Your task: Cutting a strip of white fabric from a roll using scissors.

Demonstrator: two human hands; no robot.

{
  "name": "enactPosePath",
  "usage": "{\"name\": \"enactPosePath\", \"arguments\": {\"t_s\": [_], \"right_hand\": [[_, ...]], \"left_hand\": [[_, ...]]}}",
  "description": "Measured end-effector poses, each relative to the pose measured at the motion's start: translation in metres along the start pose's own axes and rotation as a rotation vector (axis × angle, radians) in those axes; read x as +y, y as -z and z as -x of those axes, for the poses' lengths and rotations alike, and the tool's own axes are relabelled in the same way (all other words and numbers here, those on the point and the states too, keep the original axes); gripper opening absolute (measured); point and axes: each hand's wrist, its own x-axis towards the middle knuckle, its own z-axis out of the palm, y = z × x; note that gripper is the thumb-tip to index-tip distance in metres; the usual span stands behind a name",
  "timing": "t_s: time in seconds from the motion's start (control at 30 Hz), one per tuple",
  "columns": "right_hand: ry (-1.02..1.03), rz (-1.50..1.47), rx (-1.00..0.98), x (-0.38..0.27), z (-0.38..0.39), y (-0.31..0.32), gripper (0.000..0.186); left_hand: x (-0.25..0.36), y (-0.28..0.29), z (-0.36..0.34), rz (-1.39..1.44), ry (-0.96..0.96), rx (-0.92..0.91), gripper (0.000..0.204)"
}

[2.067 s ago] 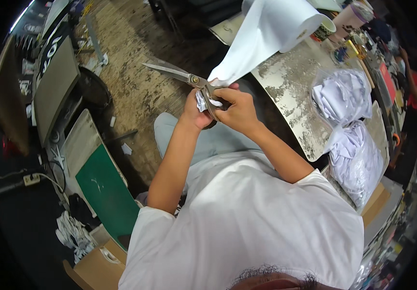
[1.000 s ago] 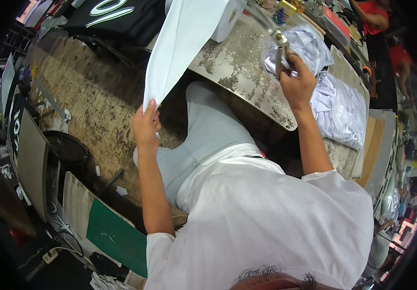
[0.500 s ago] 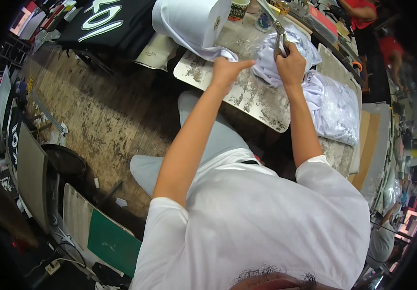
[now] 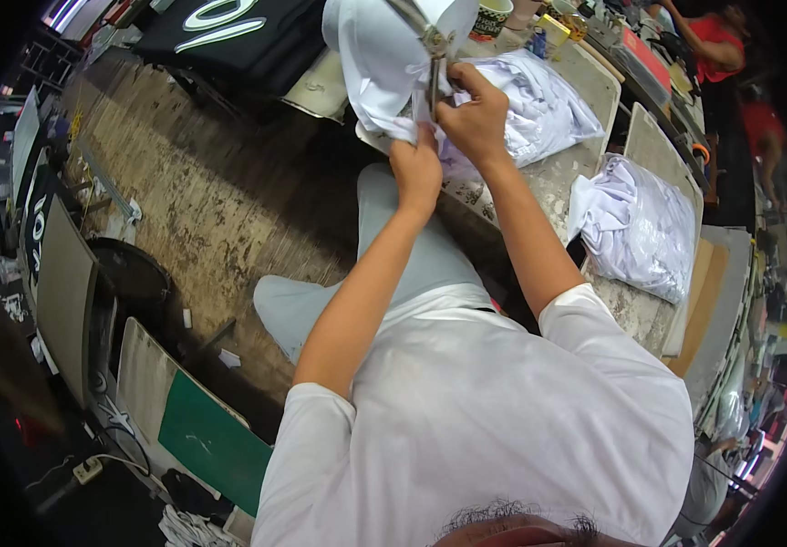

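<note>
My right hand [image 4: 473, 118] is closed around the metal scissors [image 4: 436, 50], whose blades reach up over a roll of white fabric [image 4: 362, 50] at the top of the view. Just below and left of it, my left hand [image 4: 416, 169] grips white cloth hanging from that roll, close under the scissor handles. A clear bag of white cloth pieces [image 4: 539, 109] lies on the worn table [image 4: 476, 205] beside my right hand, and a second bag [image 4: 635, 228] lies nearer me on the right.
A black printed fabric stack [image 4: 229, 50] is on another table. A person in red [image 4: 717, 55] is at the far right. Cups [image 4: 489, 18] and boxes line the back. To my left are a green board [image 4: 207, 438], upright panels [image 4: 65, 301] and a black round object [image 4: 134, 273] on the wooden floor.
My hands have come together at the roll's edge. The scissors moved left from above the bag, and my left hand has closed on the cloth at the roll.
</note>
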Motion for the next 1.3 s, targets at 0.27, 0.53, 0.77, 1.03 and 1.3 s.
{"name": "enactPosePath", "arguments": {"t_s": [0.27, 0.53, 0.77, 1.03, 1.3], "right_hand": [[-0.003, -0.126, -0.188, -0.043, 0.028, 0.002, 0.031], [-0.138, 0.114, 0.033, -0.005, -0.016, 0.072, 0.028], [-0.165, 0.122, -0.094, -0.056, 0.027, 0.088, 0.021], [-0.009, 0.421, -0.078, -0.001, 0.051, 0.046, 0.033], [-0.162, 0.301, -0.098, -0.032, 0.063, 0.064, 0.031]], "left_hand": [[-0.017, 0.005, 0.024, 0.241, 0.038, -0.207, 0.021], [0.018, -0.014, -0.023, -0.049, -0.086, -0.274, 0.018], [0.025, 0.050, 0.001, -0.272, -0.035, -0.124, 0.037], [-0.014, 0.027, -0.002, -0.383, -0.052, -0.181, 0.038], [0.001, 0.031, 0.003, -0.327, 0.099, -0.179, 0.044]]}}
